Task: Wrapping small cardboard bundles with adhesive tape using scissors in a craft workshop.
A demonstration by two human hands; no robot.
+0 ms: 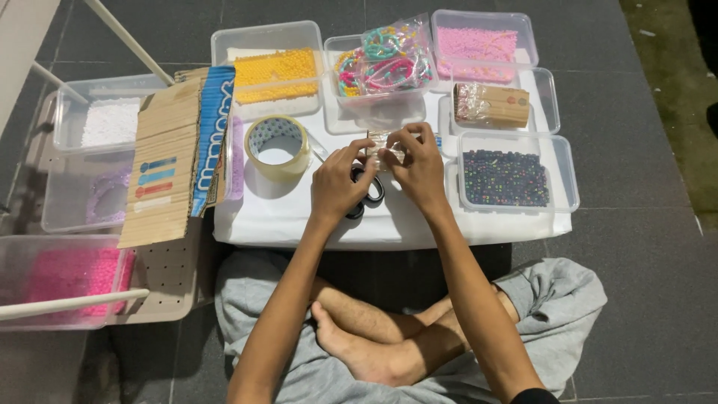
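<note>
A low white surface (pixel 299 221) sits on a dark grey tiled floor (pixel 636 247), ringed with clear plastic tubs: yellow beads (pixel 275 73), pink beads (pixel 476 41), dark beads (pixel 505 178) and a bag of coloured bracelets (pixel 389 56). The left hand (pixel 340 183) and right hand (pixel 419 166) meet above black scissors (pixel 366 196), fingers of both pinched on a small clear packet (pixel 381 152) (its contents too small to tell). A tape roll (pixel 278 146) lies just left, beside a cardboard stack (pixel 168 164).
</note>
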